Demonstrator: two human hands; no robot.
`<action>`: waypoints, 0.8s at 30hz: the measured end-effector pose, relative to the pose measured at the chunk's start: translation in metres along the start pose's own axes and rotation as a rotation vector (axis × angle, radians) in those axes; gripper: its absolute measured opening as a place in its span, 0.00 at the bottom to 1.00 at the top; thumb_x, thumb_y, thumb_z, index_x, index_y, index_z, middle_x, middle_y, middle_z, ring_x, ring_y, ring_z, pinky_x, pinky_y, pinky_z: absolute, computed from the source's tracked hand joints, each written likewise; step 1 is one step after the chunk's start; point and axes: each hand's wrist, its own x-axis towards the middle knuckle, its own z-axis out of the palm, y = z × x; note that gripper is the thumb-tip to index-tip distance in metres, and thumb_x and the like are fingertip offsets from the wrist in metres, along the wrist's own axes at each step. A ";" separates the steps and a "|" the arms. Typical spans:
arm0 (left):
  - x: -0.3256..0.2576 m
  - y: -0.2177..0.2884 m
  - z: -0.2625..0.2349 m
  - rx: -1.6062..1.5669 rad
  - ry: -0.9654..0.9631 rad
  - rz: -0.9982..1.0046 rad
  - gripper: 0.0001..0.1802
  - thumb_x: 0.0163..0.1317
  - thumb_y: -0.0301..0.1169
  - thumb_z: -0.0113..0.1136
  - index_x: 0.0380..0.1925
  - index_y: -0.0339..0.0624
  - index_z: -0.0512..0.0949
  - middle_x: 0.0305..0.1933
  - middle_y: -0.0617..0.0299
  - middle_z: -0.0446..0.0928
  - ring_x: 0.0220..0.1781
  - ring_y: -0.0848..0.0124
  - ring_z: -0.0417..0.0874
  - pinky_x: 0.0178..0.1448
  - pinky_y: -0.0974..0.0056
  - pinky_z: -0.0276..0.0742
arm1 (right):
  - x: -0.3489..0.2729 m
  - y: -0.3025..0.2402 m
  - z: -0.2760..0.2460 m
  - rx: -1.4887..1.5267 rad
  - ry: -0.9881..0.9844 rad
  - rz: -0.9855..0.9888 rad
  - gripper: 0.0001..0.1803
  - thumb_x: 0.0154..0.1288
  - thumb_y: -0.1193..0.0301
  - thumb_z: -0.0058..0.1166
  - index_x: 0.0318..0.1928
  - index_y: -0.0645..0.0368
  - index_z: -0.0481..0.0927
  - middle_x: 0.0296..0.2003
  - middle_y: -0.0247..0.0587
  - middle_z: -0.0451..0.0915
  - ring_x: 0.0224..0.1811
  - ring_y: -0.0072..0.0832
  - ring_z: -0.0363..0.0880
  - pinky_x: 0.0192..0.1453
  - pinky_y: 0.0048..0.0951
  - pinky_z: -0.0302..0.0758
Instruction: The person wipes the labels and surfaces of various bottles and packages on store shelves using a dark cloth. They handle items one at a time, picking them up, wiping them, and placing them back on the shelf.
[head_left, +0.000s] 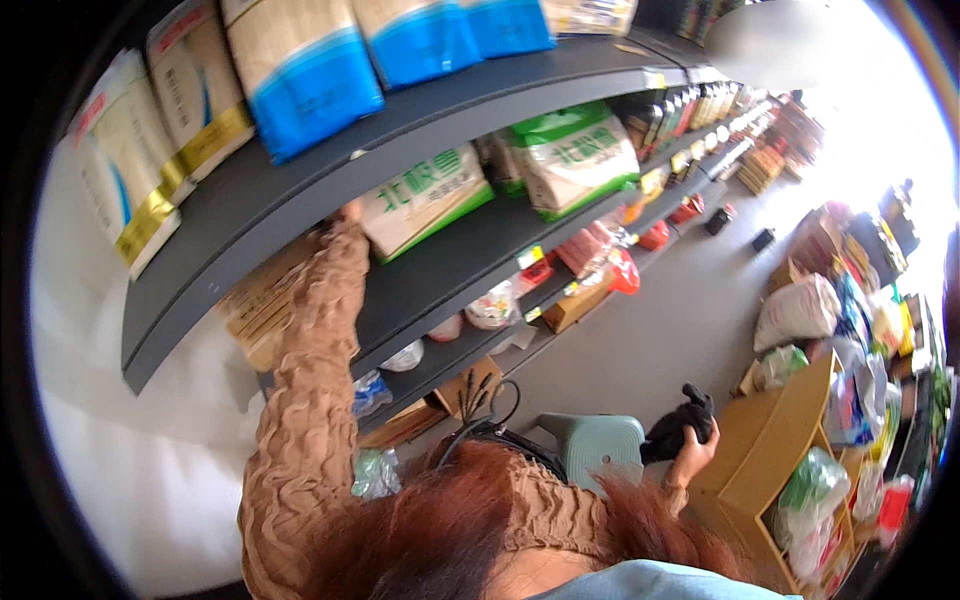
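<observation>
My left hand (347, 213) reaches up into the second shelf at the left edge of a white and green bag (425, 200). The upper shelf's edge hides most of its fingers, so I cannot tell whether it grips the bag or only touches it. Low on the right, my right hand (692, 457) is closed round a bunched black cloth (676, 430). A second white and green bag (575, 160) stands farther along the same shelf. Blue and cream packages (310, 85) line the upper shelf (420, 95) above my left arm.
A green plastic stool (605, 440) stands on the grey floor near my right hand. Brown cardboard (265, 300) is by the shelf's left end. To the right are a wooden cabinet (765, 425), a white sack (798, 310) and heaped bags. Red packages (585, 248) sit on a lower shelf.
</observation>
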 end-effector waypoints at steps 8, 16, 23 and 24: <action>0.024 -0.022 -0.025 -0.183 -0.106 -0.001 0.24 0.61 0.36 0.52 0.56 0.39 0.65 0.60 0.51 0.64 0.62 0.60 0.64 0.61 0.59 0.60 | 0.001 -0.012 0.029 0.144 -0.039 0.035 0.25 0.44 0.84 0.51 0.48 0.65 0.71 0.39 0.38 0.76 0.42 0.26 0.74 0.50 0.26 0.70; -0.082 0.066 -0.049 -0.518 -0.089 -0.089 0.53 0.41 0.42 0.71 0.61 0.29 0.51 0.64 0.44 0.55 0.64 0.58 0.59 0.67 0.59 0.52 | -0.015 -0.028 0.030 0.190 0.009 0.041 0.25 0.45 0.83 0.51 0.49 0.64 0.71 0.40 0.38 0.75 0.41 0.25 0.73 0.48 0.25 0.71; -0.049 -0.011 -0.025 -0.165 -0.370 0.036 0.58 0.41 0.46 0.71 0.59 0.20 0.45 0.61 0.32 0.55 0.63 0.47 0.59 0.66 0.58 0.53 | -0.020 -0.011 0.019 0.221 0.058 0.078 0.26 0.42 0.83 0.55 0.47 0.63 0.71 0.38 0.39 0.76 0.39 0.27 0.75 0.46 0.25 0.73; -0.038 -0.031 -0.022 -0.068 -0.343 0.060 0.58 0.41 0.46 0.70 0.60 0.21 0.46 0.61 0.33 0.56 0.63 0.48 0.60 0.65 0.57 0.55 | -0.021 -0.006 0.021 0.261 0.039 0.080 0.26 0.42 0.83 0.55 0.47 0.63 0.71 0.38 0.39 0.75 0.39 0.26 0.75 0.46 0.25 0.73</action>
